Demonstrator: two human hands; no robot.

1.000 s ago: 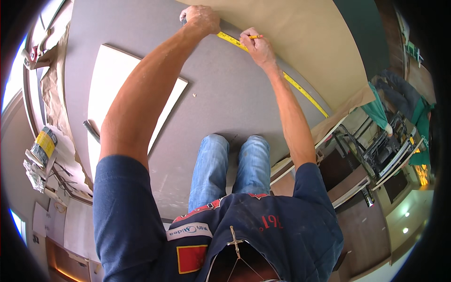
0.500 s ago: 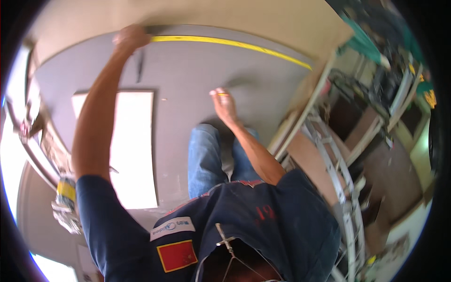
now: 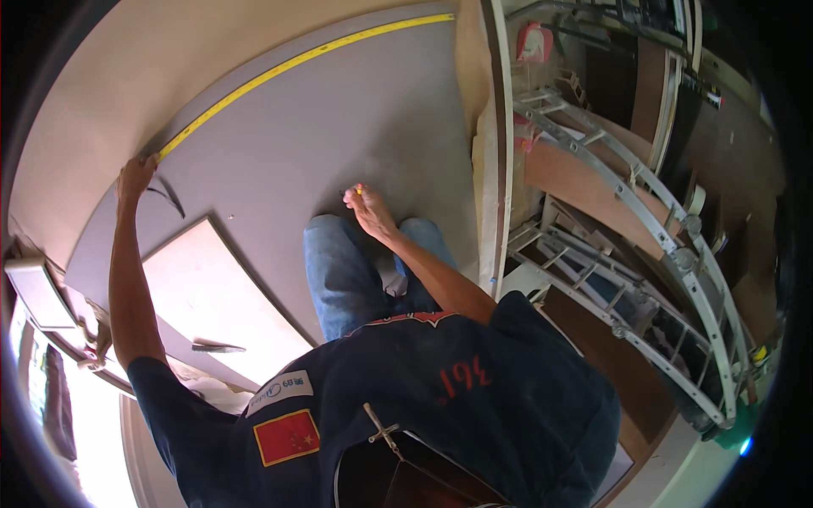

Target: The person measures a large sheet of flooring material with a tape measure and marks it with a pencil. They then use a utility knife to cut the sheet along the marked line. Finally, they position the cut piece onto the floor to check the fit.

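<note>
A long grey board (image 3: 296,127) lies under me, with a yellow tape measure (image 3: 288,63) stretched along its far edge. My left hand (image 3: 135,176) is closed on the left end of the tape, at that edge. My right hand (image 3: 368,212) is closed round a short yellow pencil (image 3: 359,191), just above my jeans-covered knees (image 3: 334,262). A pale rectangular panel (image 3: 207,279) rests on the grey board to my left, with a thin dark tool (image 3: 218,347) on it. A thin dark item (image 3: 174,196) lies below my left hand.
Tan paper (image 3: 102,76) borders the board's far edge. Beside the right edge runs a long pale strip (image 3: 496,127). Aluminium ladders (image 3: 656,216), brown boards (image 3: 584,178) and dark clutter crowd the right. A light-coloured box (image 3: 38,292) and a bright opening (image 3: 97,427) are at the left.
My right hand has left the tape and come down near my knees with the pencil. My left hand stays on the tape. The view has swung, showing more of the ladders.
</note>
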